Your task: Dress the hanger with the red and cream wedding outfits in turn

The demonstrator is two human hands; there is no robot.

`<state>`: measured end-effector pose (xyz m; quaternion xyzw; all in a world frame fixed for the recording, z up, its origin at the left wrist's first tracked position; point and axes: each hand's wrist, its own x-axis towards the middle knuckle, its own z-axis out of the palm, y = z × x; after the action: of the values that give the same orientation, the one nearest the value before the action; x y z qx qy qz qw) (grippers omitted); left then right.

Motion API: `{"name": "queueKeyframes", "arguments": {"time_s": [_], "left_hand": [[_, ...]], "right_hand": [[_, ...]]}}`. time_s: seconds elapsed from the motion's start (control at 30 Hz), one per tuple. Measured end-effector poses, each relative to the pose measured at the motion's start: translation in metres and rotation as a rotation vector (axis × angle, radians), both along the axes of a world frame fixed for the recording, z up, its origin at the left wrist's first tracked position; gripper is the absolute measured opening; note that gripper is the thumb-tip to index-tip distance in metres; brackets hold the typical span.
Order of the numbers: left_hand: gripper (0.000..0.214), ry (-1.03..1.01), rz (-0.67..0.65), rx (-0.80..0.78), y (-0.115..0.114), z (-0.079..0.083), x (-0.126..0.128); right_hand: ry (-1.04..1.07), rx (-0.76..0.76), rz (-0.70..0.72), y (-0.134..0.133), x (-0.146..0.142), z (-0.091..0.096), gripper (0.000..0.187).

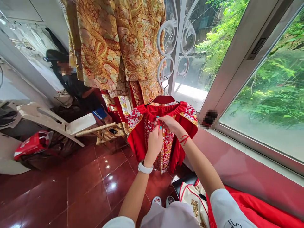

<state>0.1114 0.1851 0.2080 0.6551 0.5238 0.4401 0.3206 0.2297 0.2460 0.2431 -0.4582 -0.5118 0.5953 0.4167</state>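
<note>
A red garment (pixel 187 126) with silver and gold embroidery hangs in front of me on a red hanger (pixel 163 99), its gathered neckline uppermost. At the front of the neckline my left hand (pixel 155 139) is closed in a pinch, thumb upward, on a thin red cord (pixel 159 124). My right hand (pixel 170 123) reaches in from the right, its fingers closed at the same cord and meeting the left fingertips. Parts of the cord are hidden by the fingers. A white watch band is on my left wrist, a red string bracelet on the right.
Gold embroidered garments (pixel 99 47) hang behind, beside a white scrolled grille (pixel 177 41) and windows. Left stand a bamboo stool (pixel 106 133), a white chair (pixel 80 124) and a red bag (pixel 33 144). A person (pixel 76 82) is farther back. Red and cream fabric (pixel 256 205) lies lower right.
</note>
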Motion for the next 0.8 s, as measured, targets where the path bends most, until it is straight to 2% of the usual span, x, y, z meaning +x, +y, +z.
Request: {"name": "queueKeyframes", "arguments": {"time_s": [0.07,0.1,0.2,0.27,0.33,0.43,0.63,0.7,0.8], "left_hand": [[0.024,-0.079,-0.05,-0.03,0.004,-0.003,-0.013],[0.027,-0.123,-0.074,-0.05,0.005,-0.005,-0.018],[0.031,-0.204,-0.131,-0.079,0.009,-0.012,-0.023],[0.032,-0.205,-0.167,-0.068,0.01,-0.014,-0.021],[0.032,-0.179,-0.208,-0.057,0.01,-0.014,-0.016],[0.032,-0.01,-0.211,-0.026,0.009,-0.008,-0.011],[0.035,0.616,-0.146,-0.01,0.013,0.017,-0.006],[0.037,0.8,-0.132,-0.002,0.014,0.025,-0.006],[0.044,0.926,-0.184,0.028,0.016,0.035,-0.009]], "right_hand": [[-0.163,0.094,0.0,-0.007,0.009,-0.005,0.043],[-0.282,0.192,-0.059,-0.013,0.016,-0.009,0.046],[-0.67,0.666,-0.307,-0.029,0.041,-0.022,0.033],[-0.839,0.959,-0.289,-0.034,0.053,-0.03,0.022],[-0.889,1.115,-0.165,-0.033,0.06,-0.037,0.021],[-0.802,1.155,-0.121,-0.025,0.06,-0.042,0.023],[-0.473,0.994,-0.205,-0.013,0.044,-0.047,0.029],[-0.471,0.983,-0.218,-0.007,0.037,-0.049,0.03],[-0.618,1.026,-0.176,0.0,0.03,-0.049,0.03]]}}
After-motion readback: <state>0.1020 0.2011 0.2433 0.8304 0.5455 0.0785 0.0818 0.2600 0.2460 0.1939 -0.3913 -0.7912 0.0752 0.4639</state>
